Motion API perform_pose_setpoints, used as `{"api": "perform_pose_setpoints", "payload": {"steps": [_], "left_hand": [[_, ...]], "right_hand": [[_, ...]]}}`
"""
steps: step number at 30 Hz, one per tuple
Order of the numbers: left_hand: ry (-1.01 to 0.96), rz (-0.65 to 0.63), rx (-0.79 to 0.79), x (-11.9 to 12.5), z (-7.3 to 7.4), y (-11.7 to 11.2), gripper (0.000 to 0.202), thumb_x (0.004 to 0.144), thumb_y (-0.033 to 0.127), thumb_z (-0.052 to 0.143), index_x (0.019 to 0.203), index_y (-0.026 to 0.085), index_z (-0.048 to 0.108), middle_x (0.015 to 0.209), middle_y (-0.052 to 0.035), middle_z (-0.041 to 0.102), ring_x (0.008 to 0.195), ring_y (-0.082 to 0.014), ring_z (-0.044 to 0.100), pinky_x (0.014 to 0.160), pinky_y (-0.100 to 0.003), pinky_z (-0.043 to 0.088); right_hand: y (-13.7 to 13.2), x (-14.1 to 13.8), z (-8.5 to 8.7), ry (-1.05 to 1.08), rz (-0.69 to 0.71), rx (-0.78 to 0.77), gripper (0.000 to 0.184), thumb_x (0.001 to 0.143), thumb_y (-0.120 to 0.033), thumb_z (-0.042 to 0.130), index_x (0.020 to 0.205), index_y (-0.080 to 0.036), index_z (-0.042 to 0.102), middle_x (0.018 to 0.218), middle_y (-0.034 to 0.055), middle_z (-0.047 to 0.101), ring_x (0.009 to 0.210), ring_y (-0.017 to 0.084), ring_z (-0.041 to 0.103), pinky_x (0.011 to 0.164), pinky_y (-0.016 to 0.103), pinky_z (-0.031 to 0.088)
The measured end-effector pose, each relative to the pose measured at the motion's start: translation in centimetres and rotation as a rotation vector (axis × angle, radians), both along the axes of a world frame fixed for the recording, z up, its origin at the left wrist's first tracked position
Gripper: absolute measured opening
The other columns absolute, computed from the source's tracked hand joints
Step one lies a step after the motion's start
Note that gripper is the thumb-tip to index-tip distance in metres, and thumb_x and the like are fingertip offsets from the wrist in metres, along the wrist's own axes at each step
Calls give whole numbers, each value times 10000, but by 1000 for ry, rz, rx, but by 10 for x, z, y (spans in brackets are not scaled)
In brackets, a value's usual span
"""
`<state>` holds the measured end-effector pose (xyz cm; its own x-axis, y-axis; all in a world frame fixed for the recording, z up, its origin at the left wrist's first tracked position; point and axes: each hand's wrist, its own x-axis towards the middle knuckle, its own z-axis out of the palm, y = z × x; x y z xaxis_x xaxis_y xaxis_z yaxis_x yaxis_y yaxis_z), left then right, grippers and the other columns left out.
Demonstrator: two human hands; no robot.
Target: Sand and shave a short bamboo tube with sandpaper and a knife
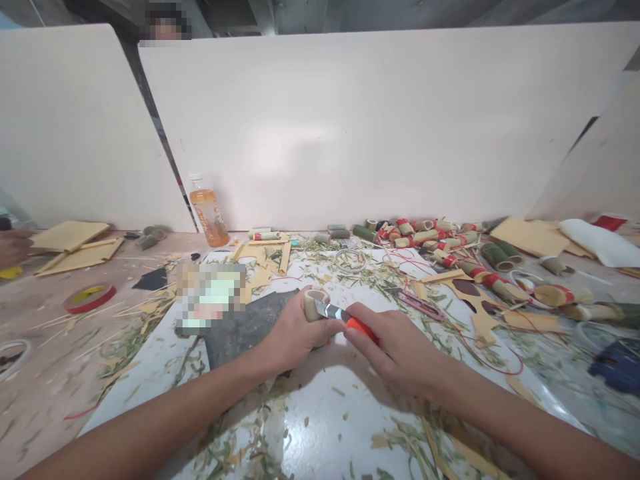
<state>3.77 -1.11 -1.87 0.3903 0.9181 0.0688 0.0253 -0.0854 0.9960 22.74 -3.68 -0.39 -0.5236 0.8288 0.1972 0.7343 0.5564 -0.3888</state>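
My left hand (297, 330) is wrapped round a short, hollow bamboo tube (311, 309), its open end tilted up. Closed in my right hand (387, 340) is a utility knife (361, 328) with an orange handle. Its bare blade lies against the near right side of the tube's rim, close to my left thumb. Part of the tube is hidden by my left fingers. Beneath the hands are a dark grey sheet (240, 333) and a white board (320, 413) strewn with green shavings.
A phone (213, 300), blurred out, stands left of my hands. Behind it is a drink bottle (209, 212). Red-banded bamboo pieces (425, 235) are heaped at the back right. Red tape (90, 298) lies left. A white partition (375, 127) closes the back; a person's hand (13, 248) shows far left.
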Motion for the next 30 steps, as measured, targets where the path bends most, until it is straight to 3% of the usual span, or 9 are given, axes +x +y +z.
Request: {"api": "perform_pose_setpoints", "payload": {"steps": [10, 17, 24, 30], "left_hand": [[72, -12, -17, 1, 0, -3, 334, 727, 402, 698, 649, 176, 465, 515, 43, 518, 475, -86, 452, 465, -208, 345], [14, -29, -25, -2, -5, 1, 322, 759, 439, 690, 749, 175, 506, 545, 42, 539, 498, -99, 477, 494, -220, 363], [-19, -65, -16, -2, -5, 2, 332, 684, 338, 760, 802, 177, 495, 582, 55, 538, 511, -86, 483, 491, -197, 370], [-61, -81, -31, 2, -2, -1, 306, 674, 242, 741, 812, 186, 474, 581, 64, 540, 517, -89, 506, 513, -203, 398]], "right_hand": [[2, 4, -3, -88, -3, 31, 304, 993, -437, 270, 865, -223, 444, 607, -20, 536, 530, 158, 479, 519, 264, 244], [10, 11, 2, 41, -131, 56, 286, 984, -421, 306, 799, -230, 411, 545, -48, 454, 486, 143, 425, 497, 261, 244], [-2, 0, 4, 35, 0, -56, 305, 989, -438, 312, 814, -221, 436, 606, -29, 497, 526, 142, 447, 515, 266, 261], [-6, -3, 3, 3, 16, -70, 298, 994, -416, 307, 831, -216, 458, 584, -37, 471, 513, 141, 430, 511, 269, 248]]}}
